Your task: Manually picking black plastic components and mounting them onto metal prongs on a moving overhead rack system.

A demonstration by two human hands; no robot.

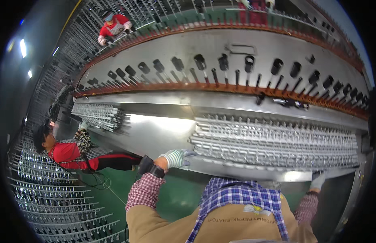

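My left hand [176,158], in a white glove with green stripes, is at the near edge of the metal table [155,135]. Its fingers stretch to the right with a gap at the thumb, and nothing shows in them. Just beyond its fingertips lies a wide stack of silvery metal hanging racks [277,143], bars set with rows of short prongs. At the stack's near right corner, my right hand [317,180], also gloved, reaches up to the table edge. Its fingers are small and unclear, so whether it grips a rack cannot be made out.
A smaller rack stack [98,115] lies at the left, beside a co-worker in red [70,154]. Behind the table runs a brown rail [188,87] with black-ended upright holders [200,61]. Another person [115,27] works across it. Many racks [54,198] hang at the lower left.
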